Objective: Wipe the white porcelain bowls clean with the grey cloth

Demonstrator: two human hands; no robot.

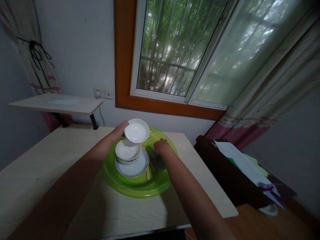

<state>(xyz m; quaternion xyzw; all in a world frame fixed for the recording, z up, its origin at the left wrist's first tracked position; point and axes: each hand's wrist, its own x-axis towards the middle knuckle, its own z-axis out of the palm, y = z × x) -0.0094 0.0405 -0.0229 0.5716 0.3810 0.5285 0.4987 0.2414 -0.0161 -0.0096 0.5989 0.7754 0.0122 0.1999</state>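
Note:
My left hand (121, 130) grips a white bowl (137, 130) by its left rim, tilted above the other dishes. Below it, a small stack of white bowls (128, 150) rests on a pale plate (132, 170) inside a round green basin (140, 193). Chopsticks (148, 172) lie beside the plate. My right hand (161, 146) is over the basin's right side with its fingers curled; whatever they hold, if anything, is hidden. Just under that hand lies a dark grey-green cloth (159, 163).
The basin stands on a light wooden table (62, 173). A raised shelf (37, 104) with a paper sheet is at the back left. Behind are a wall socket (98, 93) and a barred window (172, 50). Papers (240, 163) lie on a dark brown piece of furniture (220, 173) at right.

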